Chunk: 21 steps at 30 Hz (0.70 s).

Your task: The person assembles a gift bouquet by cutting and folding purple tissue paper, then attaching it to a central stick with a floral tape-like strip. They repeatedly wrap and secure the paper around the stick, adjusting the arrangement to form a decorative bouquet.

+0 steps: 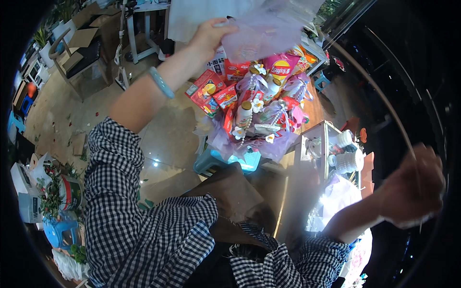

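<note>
My left hand (211,38) is raised over the far side of a bouquet, its thumb and fingers pinching a sheer lilac wrapping sheet (259,36). The bouquet (273,103) is built of red snack boxes, a purple chip bag (281,66), small bottles (244,114), white flowers (257,105) and bead strings, with lilac mesh around it. Far off to the right, my right hand (415,187) is closed and smeared by motion. A thin ribbon-like strand (379,86) curves from behind the sheet down to that hand; its far end is hidden.
A teal plastic stool (206,162) stands under the bouquet's near side. To the right, a white-framed rack (326,137) holds ribbon spools (349,162). A chair (86,53) with cardboard on it is at the far left. A blue stool (60,231) and foliage (50,192) sit at the lower left.
</note>
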Motion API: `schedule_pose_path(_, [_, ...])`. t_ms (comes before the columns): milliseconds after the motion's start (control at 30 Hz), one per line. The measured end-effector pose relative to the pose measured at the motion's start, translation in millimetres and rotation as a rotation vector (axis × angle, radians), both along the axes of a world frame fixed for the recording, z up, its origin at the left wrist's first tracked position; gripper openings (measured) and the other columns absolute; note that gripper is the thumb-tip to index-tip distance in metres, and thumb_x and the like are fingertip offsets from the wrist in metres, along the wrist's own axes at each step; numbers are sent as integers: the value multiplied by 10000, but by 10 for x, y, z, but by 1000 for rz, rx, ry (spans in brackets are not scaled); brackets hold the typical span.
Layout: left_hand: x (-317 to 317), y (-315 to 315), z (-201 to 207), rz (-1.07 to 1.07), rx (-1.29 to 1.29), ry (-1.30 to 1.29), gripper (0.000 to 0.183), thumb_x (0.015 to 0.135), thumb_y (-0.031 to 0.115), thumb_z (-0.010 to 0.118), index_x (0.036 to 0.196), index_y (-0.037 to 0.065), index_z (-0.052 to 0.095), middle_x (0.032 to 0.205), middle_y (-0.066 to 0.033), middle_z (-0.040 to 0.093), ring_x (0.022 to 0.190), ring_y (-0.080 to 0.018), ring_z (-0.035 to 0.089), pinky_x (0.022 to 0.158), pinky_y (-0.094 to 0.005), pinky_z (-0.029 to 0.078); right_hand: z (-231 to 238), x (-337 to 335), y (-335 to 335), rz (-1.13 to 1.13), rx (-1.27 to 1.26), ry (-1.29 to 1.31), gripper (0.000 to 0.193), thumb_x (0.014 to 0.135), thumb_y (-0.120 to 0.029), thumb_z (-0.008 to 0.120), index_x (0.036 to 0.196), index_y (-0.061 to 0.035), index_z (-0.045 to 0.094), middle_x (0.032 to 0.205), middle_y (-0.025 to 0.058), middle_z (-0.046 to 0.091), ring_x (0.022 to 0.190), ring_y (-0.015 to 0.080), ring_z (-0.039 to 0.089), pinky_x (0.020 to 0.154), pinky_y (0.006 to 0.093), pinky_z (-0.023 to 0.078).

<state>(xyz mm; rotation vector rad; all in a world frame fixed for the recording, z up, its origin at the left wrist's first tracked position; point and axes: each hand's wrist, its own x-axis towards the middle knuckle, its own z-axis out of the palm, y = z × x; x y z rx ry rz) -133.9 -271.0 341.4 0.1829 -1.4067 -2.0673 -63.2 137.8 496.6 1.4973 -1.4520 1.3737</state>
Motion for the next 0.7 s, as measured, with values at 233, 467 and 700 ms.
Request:
schedule_pose_path(233, [-20,388,-22,1,-65,-139,521,761,4,704,1231,-45,484,1096,-165,593,959,-228,614,816,-337,528,-273,-483,-877,-201,242,-146,405,995,-295,451,811,27,614,692,24,583,615,62,518,541,181,380])
schedule_pose_path(467, [78,282,-79,-65,-200,-105,547,815,134,703,1275,-15,447,1065,-123,599,979,-197,608,825,-334,517,-399,-924,-1174,-156,284,-380,420,980,-330,486,799,23,624,667,21,568,589,55,476,513,205,356])
schedule_pose_path(700, [205,351,11,-229,-72,-191,753,850,341,675,1392,12,270,1192,-183,533,1013,-222,613,820,-346,527,-204,-1206,-1462,-415,473,-256,438,968,-330,479,758,27,620,553,51,550,500,109,519,502,261,400])
